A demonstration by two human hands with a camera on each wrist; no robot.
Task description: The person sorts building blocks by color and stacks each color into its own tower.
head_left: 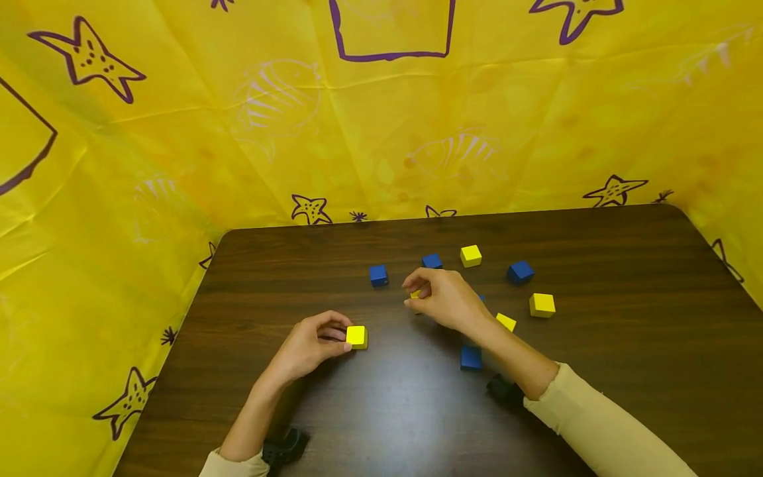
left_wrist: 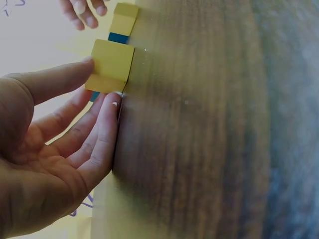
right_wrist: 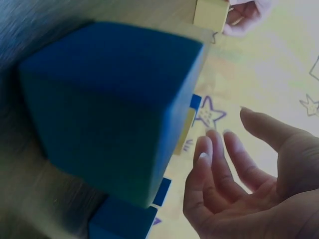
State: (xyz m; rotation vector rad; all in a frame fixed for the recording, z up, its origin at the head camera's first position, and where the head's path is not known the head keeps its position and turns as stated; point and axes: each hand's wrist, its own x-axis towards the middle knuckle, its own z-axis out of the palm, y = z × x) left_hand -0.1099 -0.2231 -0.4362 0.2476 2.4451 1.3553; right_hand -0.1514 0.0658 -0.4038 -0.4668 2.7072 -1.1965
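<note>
My left hand (head_left: 310,346) pinches a yellow cube (head_left: 357,336) at the table's left-middle, thumb at its near corner and fingers along its far side. In the left wrist view the same cube (left_wrist: 110,64) sits low at the tabletop, between thumb and fingertips. Farther back, my right hand (head_left: 447,299) reaches over another yellow cube (head_left: 415,295), which shows partly between its spread thumb and fingers. The right wrist view has this hand (right_wrist: 239,184) with thumb and fingertips apart and that cube (right_wrist: 187,132) just beyond them.
Around the right hand lie blue cubes (head_left: 378,275) and yellow cubes (head_left: 542,305). A blue cube (head_left: 471,358) sits near the right forearm, looming large in the right wrist view; a yellow cube (head_left: 505,322) is partly behind the arm. Yellow cloth (head_left: 381,132) hangs behind the brown table (head_left: 286,265).
</note>
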